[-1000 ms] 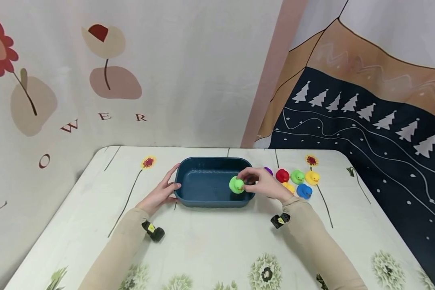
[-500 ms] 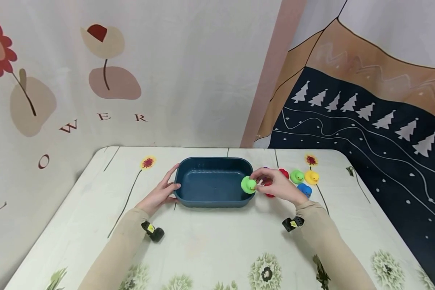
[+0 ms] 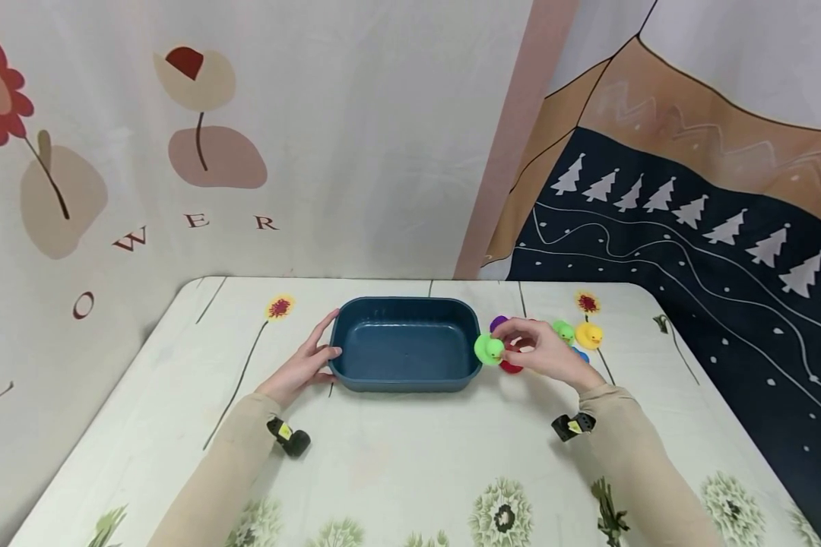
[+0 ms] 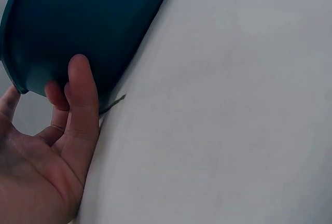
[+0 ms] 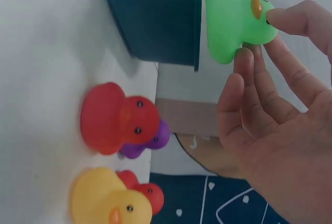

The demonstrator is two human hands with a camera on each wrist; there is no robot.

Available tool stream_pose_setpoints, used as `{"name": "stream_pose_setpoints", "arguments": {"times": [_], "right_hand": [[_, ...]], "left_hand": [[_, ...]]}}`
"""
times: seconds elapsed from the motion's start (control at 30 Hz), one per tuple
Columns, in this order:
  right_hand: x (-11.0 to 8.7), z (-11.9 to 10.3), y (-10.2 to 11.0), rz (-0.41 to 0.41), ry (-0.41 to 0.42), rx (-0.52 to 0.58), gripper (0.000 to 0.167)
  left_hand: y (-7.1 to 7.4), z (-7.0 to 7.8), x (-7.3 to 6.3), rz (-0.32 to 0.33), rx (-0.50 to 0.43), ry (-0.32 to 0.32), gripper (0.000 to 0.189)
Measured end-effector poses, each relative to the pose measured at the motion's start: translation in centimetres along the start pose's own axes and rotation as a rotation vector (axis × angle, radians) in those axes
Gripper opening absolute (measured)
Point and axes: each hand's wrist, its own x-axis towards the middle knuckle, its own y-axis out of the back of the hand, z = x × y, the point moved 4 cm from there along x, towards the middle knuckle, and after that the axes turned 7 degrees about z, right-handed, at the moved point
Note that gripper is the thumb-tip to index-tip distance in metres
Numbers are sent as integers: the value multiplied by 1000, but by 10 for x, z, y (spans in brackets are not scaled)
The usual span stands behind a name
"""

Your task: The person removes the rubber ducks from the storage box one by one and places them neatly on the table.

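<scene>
Between thumb and fingertips, my right hand [image 3: 543, 353] pinches a light green rubber duck [image 3: 489, 349] by its head. The duck hangs at the right end of a dark blue rectangular bin [image 3: 404, 386], above rim height in the right wrist view. My left hand [image 3: 304, 363] rests against the bin's left end, its fingers touching the outside wall and rim. No finger reaches inside in the left wrist view [image 4: 46, 167]. Below the right hand stand a red duck [image 5: 106, 120], a purple duck [image 5: 158, 138] and a yellow duck [image 5: 93, 198].
Further right on the table [image 3: 397, 441] stand another green duck [image 3: 563, 332] and a yellow duck [image 3: 591, 335]. A blue duck [image 3: 581, 355] is mostly hidden by the right hand. A second red duck [image 5: 151, 195] shows behind the nearer yellow one. Printed cloth hangs behind.
My right hand has carried the light green duck rightward, from over the bin's inside to its right end. The left hand and the bin have stayed in place.
</scene>
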Motion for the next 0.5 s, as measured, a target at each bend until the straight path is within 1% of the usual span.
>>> {"name": "stream_pose_setpoints", "arguments": {"times": [0.13, 0.37, 0.5], "right_hand": [[-5, 5, 7, 2, -25, -6, 26], [-11, 12, 21, 17, -32, -46, 28], [-14, 16, 31, 27, -46, -74, 28]], "left_hand": [[0, 0, 0, -5, 0, -2, 72], [1, 0, 1, -20, -13, -32, 73], [1, -1, 1, -15, -8, -30, 73]]}}
